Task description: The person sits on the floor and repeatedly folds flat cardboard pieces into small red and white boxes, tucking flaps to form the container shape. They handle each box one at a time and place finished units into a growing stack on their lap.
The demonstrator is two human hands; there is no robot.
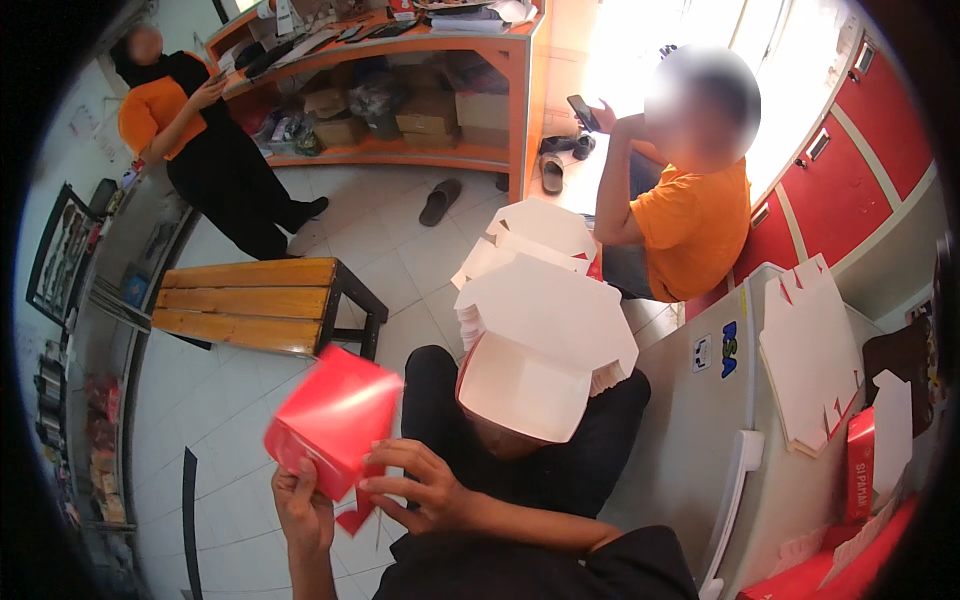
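A glossy red cardboard box point(338, 410), partly folded, is held up in front of me to the left of my lap. My left hand point(302, 508) pinches its lower left corner between thumb and fingers. At its lower right side, the fingers of my right hand point(425, 487) are bent around a loose red flap. On my lap lies a stack of flat white box blanks point(550, 308). An open-topped box point(525, 388) with a white inside rests against the stack's near edge. More white blanks point(545, 228) sit just beyond it.
A wooden bench point(245, 300) stands at the left. To the right is a grey fridge-like cabinet point(668, 410) with white blanks point(810, 350) on top. One person point(690, 230) sits far right with a phone; another point(190, 130) stands far left. An orange shelf counter point(515, 110) spans the back.
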